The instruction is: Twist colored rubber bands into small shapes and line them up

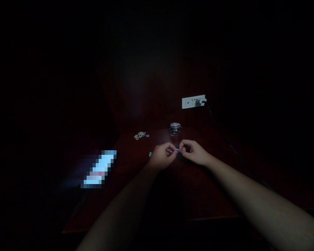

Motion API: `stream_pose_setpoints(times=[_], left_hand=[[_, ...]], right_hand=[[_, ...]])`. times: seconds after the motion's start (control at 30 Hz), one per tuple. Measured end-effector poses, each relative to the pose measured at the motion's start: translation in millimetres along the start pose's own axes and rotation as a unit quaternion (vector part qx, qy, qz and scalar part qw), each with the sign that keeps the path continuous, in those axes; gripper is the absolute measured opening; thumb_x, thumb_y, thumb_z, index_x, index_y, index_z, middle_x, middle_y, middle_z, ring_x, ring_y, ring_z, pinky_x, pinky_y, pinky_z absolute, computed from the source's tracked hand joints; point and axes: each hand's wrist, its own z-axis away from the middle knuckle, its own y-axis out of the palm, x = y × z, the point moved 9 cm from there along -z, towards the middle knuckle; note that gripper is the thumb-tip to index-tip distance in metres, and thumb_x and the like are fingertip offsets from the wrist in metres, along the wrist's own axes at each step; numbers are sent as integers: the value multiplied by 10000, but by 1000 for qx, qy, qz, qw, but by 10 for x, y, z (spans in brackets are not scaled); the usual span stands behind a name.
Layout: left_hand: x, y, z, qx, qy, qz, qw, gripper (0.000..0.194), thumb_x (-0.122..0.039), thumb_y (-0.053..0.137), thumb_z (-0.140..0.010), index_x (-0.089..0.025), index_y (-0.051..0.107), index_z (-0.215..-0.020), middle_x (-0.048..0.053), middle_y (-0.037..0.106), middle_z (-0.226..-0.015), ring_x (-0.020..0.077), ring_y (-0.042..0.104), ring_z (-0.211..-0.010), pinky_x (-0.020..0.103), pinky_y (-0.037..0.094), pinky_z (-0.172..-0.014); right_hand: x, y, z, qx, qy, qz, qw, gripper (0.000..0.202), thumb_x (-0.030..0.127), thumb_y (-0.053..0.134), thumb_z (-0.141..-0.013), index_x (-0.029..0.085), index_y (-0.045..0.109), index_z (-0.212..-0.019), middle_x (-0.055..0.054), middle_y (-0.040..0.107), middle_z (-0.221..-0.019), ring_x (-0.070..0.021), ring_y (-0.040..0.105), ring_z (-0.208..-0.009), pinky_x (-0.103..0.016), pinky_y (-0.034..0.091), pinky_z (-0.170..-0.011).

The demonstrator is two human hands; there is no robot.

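Observation:
My left hand [162,155] and my right hand [193,151] meet over the dark red table, fingertips pinched. Between them is a small pale purple band [177,150], which looks like a hair tie, gripped from both sides. Just behind the hands stands a clear glass jar [175,133] with its lid [175,125] on. A small green band [150,153] lies beside my left hand and is partly hidden by it. Farther back on the left is a loose pile of several colourful hair ties [140,135].
A lit, blurred-out screen [101,169] lies at the table's left side. On the back wall is a white socket plate [188,102] with a plug [201,101] in it. A dark cable [232,149] runs down along the right. The table's front edge [214,218] is near my forearms.

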Motion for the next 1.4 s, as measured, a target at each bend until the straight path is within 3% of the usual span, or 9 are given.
stream_pose_setpoints(times=[0.5,0.97,1.07,1.2,1.4], left_hand=[[-41,10,7,11,15,-5,1000,135,-258,502,-720,-145,573,-742,20,605,-696,81,531,-599,180,417,-560],[12,-139,-22,-31,-13,-7,999,124,-241,497,-715,-144,571,-735,16,596,-667,83,522,-569,175,406,-516],[32,-180,-29,-38,-19,-2,999,130,-250,498,-714,-142,567,-733,11,587,-645,79,516,-553,169,401,-501],[21,-105,-23,-4,-14,7,1000,131,-249,499,-712,-141,567,-737,9,586,-651,75,513,-552,164,400,-499],[49,-74,-13,-2,-34,15,999,136,-255,511,-696,-140,575,-731,7,578,-638,80,512,-555,168,404,-503]], right_hand=[[-33,14,9,3,-4,1,1000,73,138,471,-621,160,403,-604,53,373,-532,-58,325,-472,-180,246,-427],[12,67,17,28,-4,33,999,90,98,458,-586,159,392,-581,55,366,-523,-55,318,-485,-171,254,-439],[-10,114,15,44,1,21,999,75,111,466,-614,155,406,-611,51,389,-533,-57,339,-487,-170,266,-440],[20,170,18,60,-4,-13,998,76,196,492,-689,150,440,-720,41,415,-571,-65,369,-506,-175,301,-454],[64,117,0,35,-15,9,999,114,258,486,-731,146,470,-719,31,415,-563,-75,370,-521,-180,309,-459]])
